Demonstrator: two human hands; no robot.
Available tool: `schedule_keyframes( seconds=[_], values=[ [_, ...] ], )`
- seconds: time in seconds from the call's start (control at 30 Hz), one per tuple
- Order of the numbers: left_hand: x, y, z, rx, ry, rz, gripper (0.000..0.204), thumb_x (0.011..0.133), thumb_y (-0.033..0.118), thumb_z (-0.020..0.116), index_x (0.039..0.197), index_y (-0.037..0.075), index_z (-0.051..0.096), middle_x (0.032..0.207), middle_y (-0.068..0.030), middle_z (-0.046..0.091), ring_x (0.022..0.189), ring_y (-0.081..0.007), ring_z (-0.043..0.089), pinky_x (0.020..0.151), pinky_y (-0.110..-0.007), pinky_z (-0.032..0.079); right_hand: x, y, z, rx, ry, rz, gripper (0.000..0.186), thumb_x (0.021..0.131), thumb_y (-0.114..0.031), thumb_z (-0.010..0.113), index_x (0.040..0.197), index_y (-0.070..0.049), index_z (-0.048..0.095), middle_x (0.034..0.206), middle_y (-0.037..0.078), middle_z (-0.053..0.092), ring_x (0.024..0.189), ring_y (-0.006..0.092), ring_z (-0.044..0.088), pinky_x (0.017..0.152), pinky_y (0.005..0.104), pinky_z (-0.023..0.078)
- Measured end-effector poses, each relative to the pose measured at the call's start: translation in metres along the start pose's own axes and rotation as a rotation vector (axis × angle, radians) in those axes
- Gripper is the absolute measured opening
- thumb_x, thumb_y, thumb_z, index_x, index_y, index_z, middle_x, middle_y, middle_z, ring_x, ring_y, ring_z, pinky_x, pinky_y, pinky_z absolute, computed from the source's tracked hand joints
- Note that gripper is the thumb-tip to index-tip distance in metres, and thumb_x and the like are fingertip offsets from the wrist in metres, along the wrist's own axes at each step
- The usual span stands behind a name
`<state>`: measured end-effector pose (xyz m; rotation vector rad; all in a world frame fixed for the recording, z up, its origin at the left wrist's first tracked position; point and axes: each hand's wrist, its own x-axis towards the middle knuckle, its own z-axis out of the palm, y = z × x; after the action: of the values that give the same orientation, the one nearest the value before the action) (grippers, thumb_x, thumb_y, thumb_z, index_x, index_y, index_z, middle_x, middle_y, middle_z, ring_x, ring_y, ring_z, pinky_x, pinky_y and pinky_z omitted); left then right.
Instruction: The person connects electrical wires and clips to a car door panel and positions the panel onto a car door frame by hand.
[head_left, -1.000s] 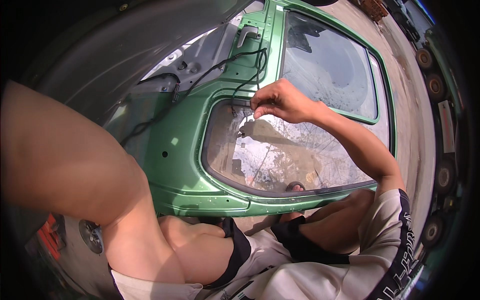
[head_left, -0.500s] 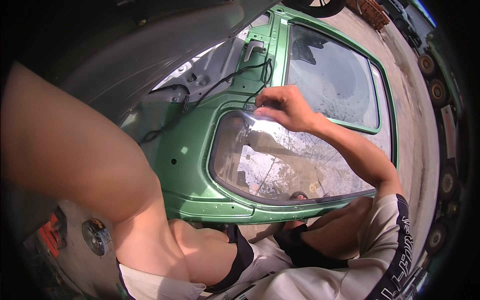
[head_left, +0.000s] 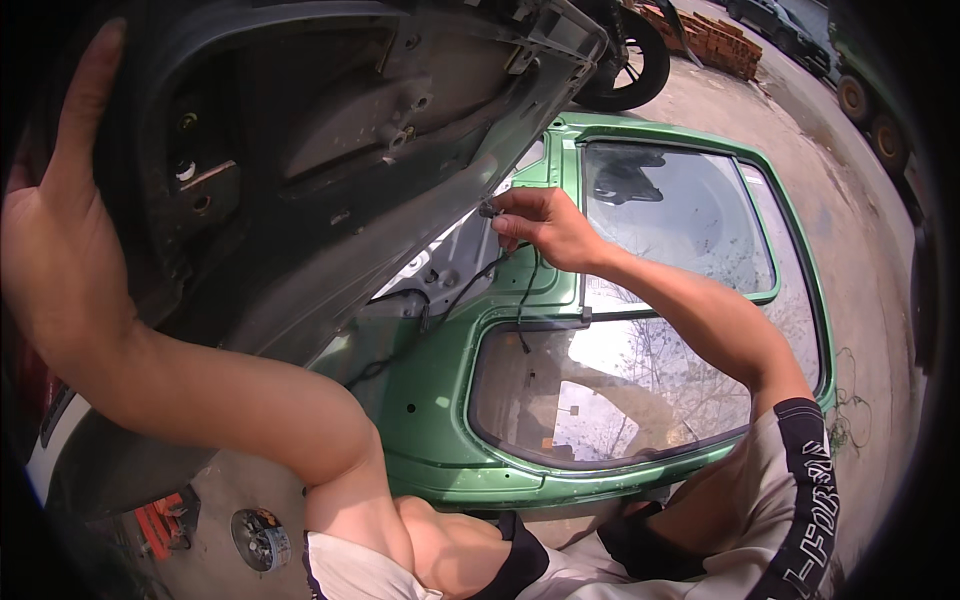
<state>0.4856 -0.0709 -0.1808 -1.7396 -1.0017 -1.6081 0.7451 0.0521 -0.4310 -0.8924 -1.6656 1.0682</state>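
Observation:
My left hand (head_left: 70,245) is raised at the far left, at the edge of a large dark grey car panel (head_left: 300,190) that tilts over the scene. Its thumb stretches upward along the panel, while the other fingers are mostly hidden in shadow. My right hand (head_left: 545,228) pinches a small dark connector (head_left: 488,208) close to the panel's lower edge. Below the hand runs a black wiring harness (head_left: 468,285), with one loose end (head_left: 525,345) hanging over the green door. The green car door (head_left: 440,425), with its windows, lies beneath both arms.
A black tyre (head_left: 640,70) stands beyond the door, with stacked red-brown bricks (head_left: 715,45) behind it. A round metal part (head_left: 260,540) and a red tool-like object (head_left: 160,525) lie on the ground at lower left. A large vehicle's wheels (head_left: 885,135) show at the right.
The grey panel's inner side has come into view. My right hand has moved from the lower window up towards the panel's edge, lifting part of the wiring. My left hand now shows.

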Motion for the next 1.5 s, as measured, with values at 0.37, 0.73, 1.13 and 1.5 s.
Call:
schedule_keyframes(
  seconds=[0.37,0.73,1.13,1.5],
  values=[
    [-0.006,0.052,0.015,-0.011,-0.010,-0.170,0.035,0.087,0.032,0.085,0.097,0.001,0.071,0.083,-0.0018,0.072,0.077,-0.0084,0.061,0.077,-0.024,0.048,0.055,0.010,0.051,0.430,0.706,-0.305,0.016,0.104,-0.019,0.058,0.109,-0.004,0.061,0.151,0.009,0.046,0.096,0.0103,0.059,0.077,0.0269,0.050],
    [-0.033,0.133,0.060,0.093,0.032,0.014,0.033,0.085,0.030,0.086,0.098,0.002,0.071,0.086,-0.0036,0.074,0.077,-0.0137,0.065,0.077,-0.029,0.050,0.090,0.008,0.022,0.715,0.529,-0.372,0.016,0.103,-0.015,0.057,0.110,0.000,0.058,0.139,0.011,0.060,0.123,0.0190,0.047,0.112,0.0322,0.030],
    [-0.058,0.133,0.133,0.130,-0.080,0.117,0.034,0.075,0.015,0.090,0.096,0.001,0.067,0.086,-0.0079,0.068,0.078,-0.0242,0.064,0.075,-0.036,0.051,0.133,0.048,0.014,0.993,0.351,-0.363,0.044,0.105,-0.019,0.056,0.145,-0.002,0.051,0.101,-0.002,0.058,0.085,0.0088,0.050,0.078,0.0256,0.040],
    [-0.115,0.120,0.220,-0.082,-0.283,0.196,0.046,0.074,-0.004,0.081,0.117,0.007,0.070,0.103,-0.0101,0.069,0.094,-0.0301,0.069,0.085,-0.040,0.054,0.109,0.068,-0.014,1.014,1.103,-0.011,0.024,0.089,-0.015,0.074,0.104,0.004,0.074,0.087,0.015,0.076,0.078,0.0215,0.072,0.075,0.0344,0.054]
  ],
)
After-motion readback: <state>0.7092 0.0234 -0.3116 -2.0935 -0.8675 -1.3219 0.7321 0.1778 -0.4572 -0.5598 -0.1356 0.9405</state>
